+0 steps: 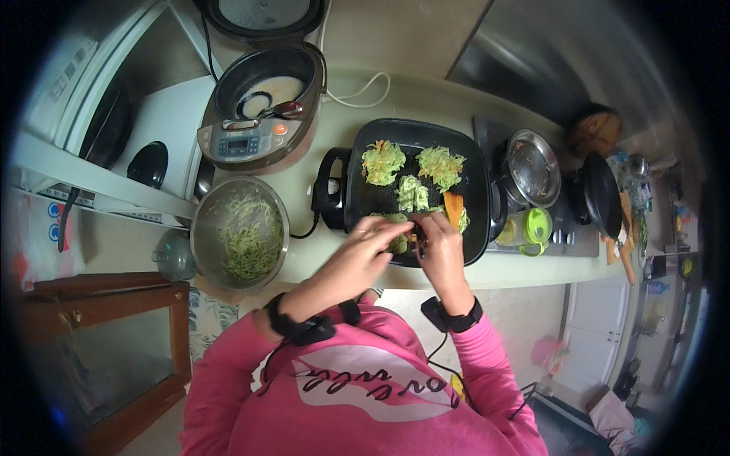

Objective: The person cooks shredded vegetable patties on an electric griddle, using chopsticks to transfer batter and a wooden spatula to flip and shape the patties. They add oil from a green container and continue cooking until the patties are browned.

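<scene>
Both my hands meet over the near edge of a black electric griddle pan (370, 202). Patties of shredded green vegetable (384, 163) lie in it; another browned one (441, 167) sits at the far right, and a smaller clump (412, 194) is near the middle. My right hand (442, 245) is around a spatula with an orange-brown blade (454, 210), which rests over a patty at the pan's right. The fingers of my left hand (373, 248) reach to the right hand's fingertips, near a small dark part; whether they grip it is hidden.
A steel bowl of shredded green vegetable (251, 239) stands left of the pan. Behind it is an open rice cooker (256, 137) holding pale batter and a ladle (279, 110). To the right are a steel pan (533, 168), a green-lidded jug (536, 227) and a black wok (601, 194).
</scene>
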Demonstrator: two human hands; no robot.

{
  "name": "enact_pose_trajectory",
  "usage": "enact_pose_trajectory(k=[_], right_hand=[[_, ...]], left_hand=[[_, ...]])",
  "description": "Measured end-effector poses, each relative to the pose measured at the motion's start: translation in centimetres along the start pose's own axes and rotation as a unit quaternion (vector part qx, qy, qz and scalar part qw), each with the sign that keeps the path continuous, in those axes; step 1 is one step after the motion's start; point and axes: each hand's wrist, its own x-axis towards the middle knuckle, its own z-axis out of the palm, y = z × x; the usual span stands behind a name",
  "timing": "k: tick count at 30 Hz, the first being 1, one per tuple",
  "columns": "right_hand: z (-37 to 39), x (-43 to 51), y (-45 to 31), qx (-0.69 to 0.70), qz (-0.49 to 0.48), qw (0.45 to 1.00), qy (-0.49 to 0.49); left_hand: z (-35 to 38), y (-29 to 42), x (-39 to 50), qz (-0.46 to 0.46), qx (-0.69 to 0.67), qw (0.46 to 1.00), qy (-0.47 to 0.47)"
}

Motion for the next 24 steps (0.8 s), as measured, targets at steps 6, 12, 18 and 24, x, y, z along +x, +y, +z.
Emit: enact_pose_trajectory(k=[6,12,18,24], right_hand=[[-0.6,0.1,0.8,0.015,0.038,0.999,0.022],[-1.2,-0.4,1.7,0.048,0.052,0.997,0.018],[-5.0,-1.4,5.1,0.100,0.173,0.979,0.030],[-4.0,-0.3,6.8,0.121,0.165,0.979,0.028]], left_hand=[[4.7,0.1,3.1,0.082,0.089,0.988,0.099],[4.9,-1.0,4.5,0.116,0.180,0.965,0.149],[2.4,-2.5,3.4,0.042,0.018,0.973,0.227],[2.9,-3.3,2.8,0.061,0.076,0.973,0.210]])
